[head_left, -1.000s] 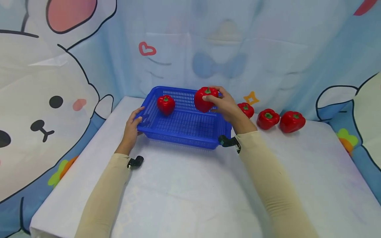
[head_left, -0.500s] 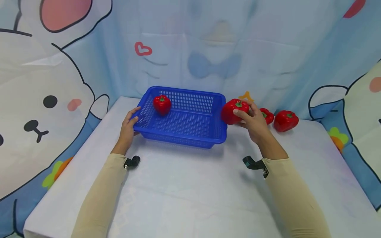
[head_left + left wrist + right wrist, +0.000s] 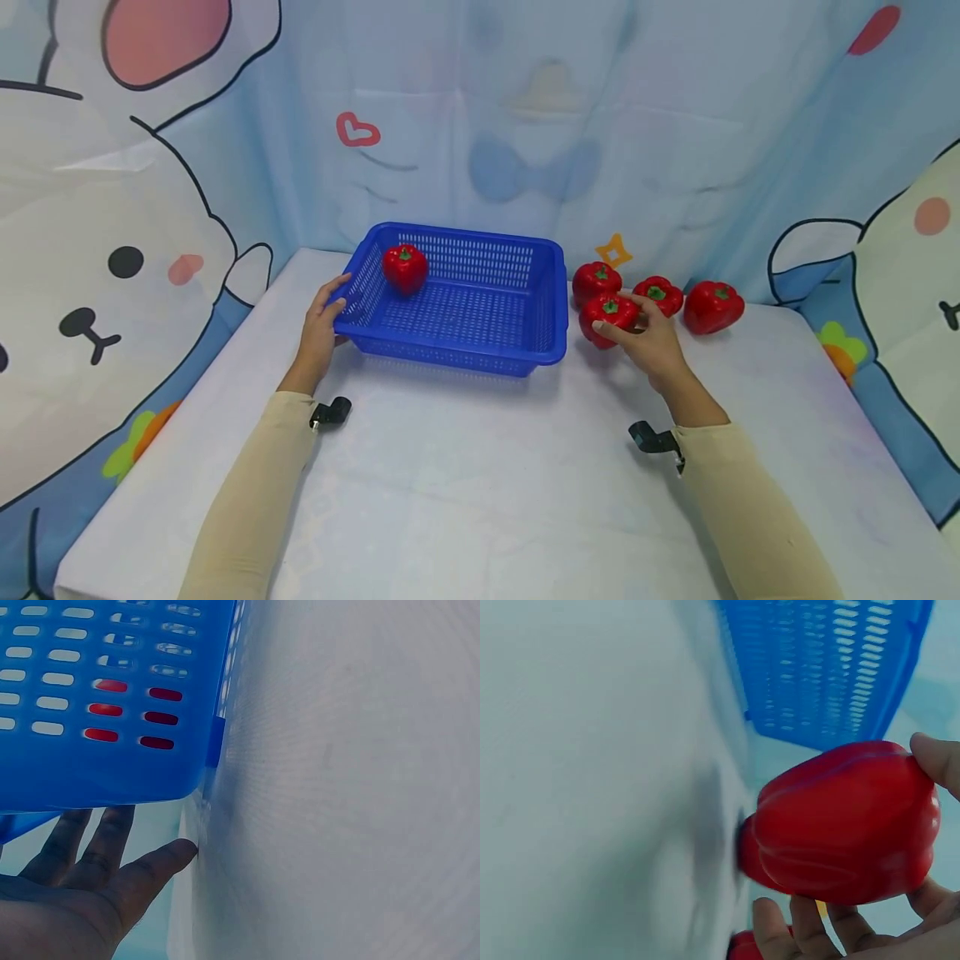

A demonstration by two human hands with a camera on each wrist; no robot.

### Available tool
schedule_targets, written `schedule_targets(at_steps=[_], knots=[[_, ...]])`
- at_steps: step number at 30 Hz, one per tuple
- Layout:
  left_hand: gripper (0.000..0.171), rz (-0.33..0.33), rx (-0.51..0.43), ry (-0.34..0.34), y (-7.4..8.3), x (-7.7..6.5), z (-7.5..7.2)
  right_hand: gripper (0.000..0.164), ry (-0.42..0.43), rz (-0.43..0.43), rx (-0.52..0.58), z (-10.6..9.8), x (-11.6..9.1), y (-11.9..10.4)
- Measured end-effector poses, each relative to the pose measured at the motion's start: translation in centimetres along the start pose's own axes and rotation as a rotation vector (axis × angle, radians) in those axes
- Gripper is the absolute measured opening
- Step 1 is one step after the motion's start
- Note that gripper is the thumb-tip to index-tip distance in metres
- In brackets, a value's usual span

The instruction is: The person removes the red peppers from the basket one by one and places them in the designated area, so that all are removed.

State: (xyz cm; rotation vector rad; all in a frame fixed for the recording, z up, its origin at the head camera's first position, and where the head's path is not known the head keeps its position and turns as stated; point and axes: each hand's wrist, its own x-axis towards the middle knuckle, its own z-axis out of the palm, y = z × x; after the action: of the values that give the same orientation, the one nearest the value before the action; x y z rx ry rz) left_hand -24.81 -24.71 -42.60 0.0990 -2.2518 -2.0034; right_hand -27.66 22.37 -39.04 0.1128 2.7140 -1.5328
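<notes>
A blue plastic basket point(image 3: 480, 358) with slotted walls stands at the centre, one red bell pepper point(image 3: 406, 268) inside near its left end. My left hand point(image 3: 315, 333) rests against the basket's left rim. In the left wrist view its fingers point(image 3: 105, 844) look extended and spread, some tips hidden behind the basket. Right of the basket, my right hand point(image 3: 656, 342) holds another red bell pepper point(image 3: 606, 322) between thumb and fingers. In the right wrist view this bell pepper point(image 3: 847, 825) fills the grasp, tilted, with a further pepper partly hidden behind it.
Three more red bell peppers stand along the back right: one behind the held one point(image 3: 596, 281), a middle one point(image 3: 660, 292), partly covered by the right hand, and the rightmost point(image 3: 713, 307). White cloth covers the table point(image 3: 450, 500). A printed curtain point(image 3: 420, 83) hangs behind.
My right hand has carried its bell pepper from above the basket's right end, out to the right and down beside the others. The left hand stays at the rim; the view shifted slightly.
</notes>
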Motion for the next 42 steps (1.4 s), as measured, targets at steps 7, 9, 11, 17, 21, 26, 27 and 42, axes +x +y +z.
schedule_targets(at_steps=[7,9,11,17,21,26,27,42], knots=[[0.045,0.001,-0.005,0.005,-0.2,0.1,0.0,0.097,-0.049,0.086,0.029,0.2,0.6,1.4],[0.045,0.004,-0.007,0.007,-0.2,0.1,-0.1,0.098,-0.051,0.095,0.027,0.2,0.8,1.6],[0.046,0.006,-0.008,0.007,-0.2,0.1,-0.1,0.099,-0.052,0.1,0.023,0.2,1.1,1.7],[0.046,0.004,-0.006,0.002,-0.2,0.1,-0.1,0.099,-0.066,0.107,-0.013,0.2,1.5,1.8],[0.046,0.001,-0.013,0.002,-0.2,0.2,-0.1,0.098,-0.067,0.105,-0.03,0.0,1.3,1.4],[0.046,-0.001,-0.024,0.01,-0.2,0.2,0.0,0.093,-0.019,0.071,-0.061,-0.2,0.7,0.4],[0.046,-0.002,-0.025,0.011,-0.2,0.2,0.0,0.092,-0.005,0.062,-0.065,-0.3,0.6,0.1],[0.048,-0.025,-0.033,-0.007,1.0,-0.5,0.2,0.087,0.0,-0.094,0.089,1.8,-1.8,-10.1]])
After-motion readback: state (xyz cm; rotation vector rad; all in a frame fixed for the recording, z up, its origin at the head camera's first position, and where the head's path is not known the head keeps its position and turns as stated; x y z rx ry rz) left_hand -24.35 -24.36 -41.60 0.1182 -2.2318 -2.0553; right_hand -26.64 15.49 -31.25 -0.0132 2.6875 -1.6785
